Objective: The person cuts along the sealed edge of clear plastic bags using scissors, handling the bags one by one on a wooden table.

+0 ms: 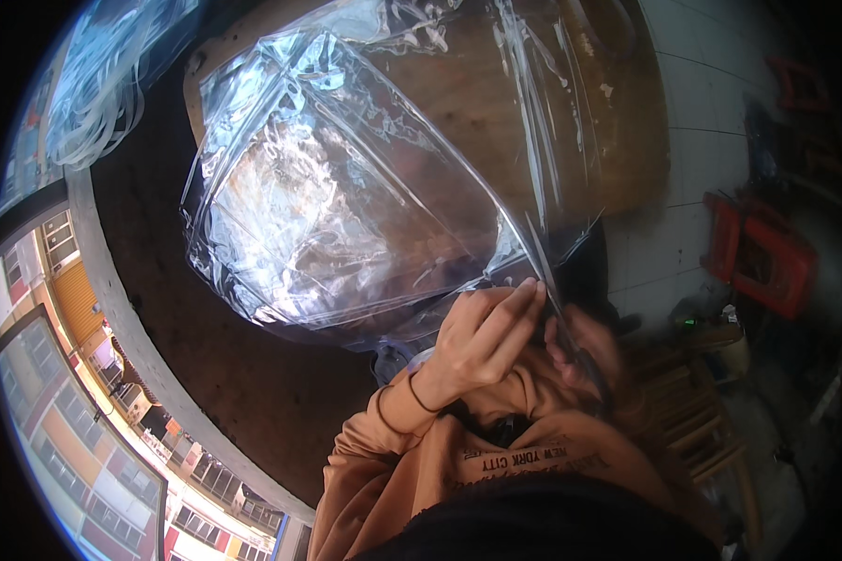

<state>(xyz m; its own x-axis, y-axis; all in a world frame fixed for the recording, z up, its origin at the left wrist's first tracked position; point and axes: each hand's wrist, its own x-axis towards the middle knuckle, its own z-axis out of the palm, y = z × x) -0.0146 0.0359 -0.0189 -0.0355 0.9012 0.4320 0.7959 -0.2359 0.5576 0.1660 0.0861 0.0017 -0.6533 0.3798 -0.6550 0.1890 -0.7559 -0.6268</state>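
A large clear plastic sheet [346, 215], shiny and creased, spreads over a brown wooden table [627, 140]. At its near edge, my left hand [482, 337] pinches the plastic between thumb and fingertips. Just to the right, my right hand [585, 351] is closed around a pair of scissors [545, 266], whose long thin blades point away from me along the edge of the sheet. Motion blurs the right hand, and the scissors' dark handles are partly hidden by its fingers.
Strips of clear plastic [98, 112] hang at the far left, by a window with buildings outside. On the tiled floor to the right stands a red plastic stool [762, 252]. A wooden slatted chair [697, 416] is close by my right arm.
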